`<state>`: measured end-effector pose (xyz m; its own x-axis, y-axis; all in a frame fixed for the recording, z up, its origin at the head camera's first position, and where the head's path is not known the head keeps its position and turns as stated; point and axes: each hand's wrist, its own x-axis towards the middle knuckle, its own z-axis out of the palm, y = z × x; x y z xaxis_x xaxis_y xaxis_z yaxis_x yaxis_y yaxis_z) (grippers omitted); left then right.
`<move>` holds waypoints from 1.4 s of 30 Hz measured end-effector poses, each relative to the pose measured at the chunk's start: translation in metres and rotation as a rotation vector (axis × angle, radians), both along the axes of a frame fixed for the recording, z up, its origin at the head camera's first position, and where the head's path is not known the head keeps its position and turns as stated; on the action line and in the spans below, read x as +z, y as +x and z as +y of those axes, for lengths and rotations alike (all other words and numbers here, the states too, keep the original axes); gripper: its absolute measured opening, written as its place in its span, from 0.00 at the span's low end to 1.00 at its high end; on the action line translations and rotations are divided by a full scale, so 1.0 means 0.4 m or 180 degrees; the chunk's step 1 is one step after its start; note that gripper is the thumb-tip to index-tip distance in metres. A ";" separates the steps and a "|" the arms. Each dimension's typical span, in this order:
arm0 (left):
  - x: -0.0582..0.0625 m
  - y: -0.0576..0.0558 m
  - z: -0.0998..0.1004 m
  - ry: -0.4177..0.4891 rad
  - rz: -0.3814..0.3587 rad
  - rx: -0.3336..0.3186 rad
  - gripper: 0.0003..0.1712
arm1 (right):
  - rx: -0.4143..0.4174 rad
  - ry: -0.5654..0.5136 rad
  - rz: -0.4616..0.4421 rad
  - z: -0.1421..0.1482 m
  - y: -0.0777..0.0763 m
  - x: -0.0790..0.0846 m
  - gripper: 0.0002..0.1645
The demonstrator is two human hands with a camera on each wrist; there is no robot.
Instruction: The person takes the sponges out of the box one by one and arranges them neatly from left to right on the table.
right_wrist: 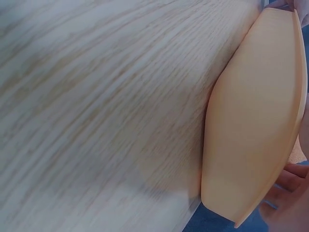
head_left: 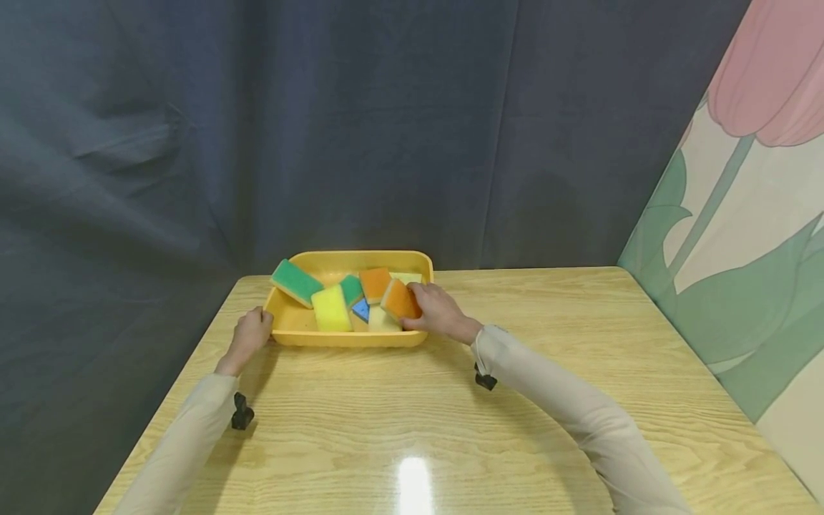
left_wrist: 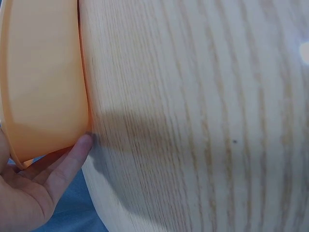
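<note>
- My left hand (head_left: 249, 335): gripping the yellow bin (head_left: 350, 339) at its left end; the left wrist view has fingers (left_wrist: 70, 166) along the outside wall, thumb side up at the rim.
- My right hand (head_left: 440, 311): pinching the orange sponge (head_left: 399, 299) over the bin's right side, thumb and fingers spread about as wide as the sponge; right wrist view partly hides this behind the rim.
- Bin: center of frame, far edge of the table (head_left: 547, 322).
- Also in bin: large green sponge (head_left: 296, 281) propped on the left rim, yellow sponge (head_left: 331, 309) beside a blue piece (head_left: 362, 309), second orange sponge (head_left: 375, 285) behind.
- Dark curtain (head_left: 386, 129) across the top; tulip mural (head_left: 740, 236) upper right.
</note>
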<state>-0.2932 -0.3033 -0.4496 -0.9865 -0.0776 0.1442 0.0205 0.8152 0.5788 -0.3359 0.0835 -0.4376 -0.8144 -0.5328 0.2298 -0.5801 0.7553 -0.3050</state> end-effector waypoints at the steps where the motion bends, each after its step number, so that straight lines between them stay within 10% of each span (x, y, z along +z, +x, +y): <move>1: -0.001 -0.001 -0.001 -0.0008 0.0002 0.0001 0.18 | 0.0005 0.0007 0.0011 0.000 -0.001 -0.001 0.44; 42: 0.002 0.003 0.001 0.0003 0.0011 -0.0011 0.17 | 0.0024 -0.0550 0.0453 -0.019 0.019 -0.001 0.44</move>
<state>-0.2918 -0.3028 -0.4489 -0.9862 -0.0745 0.1476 0.0252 0.8145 0.5796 -0.3283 0.0759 -0.4378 -0.7635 -0.4814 0.4305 -0.6319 0.6944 -0.3442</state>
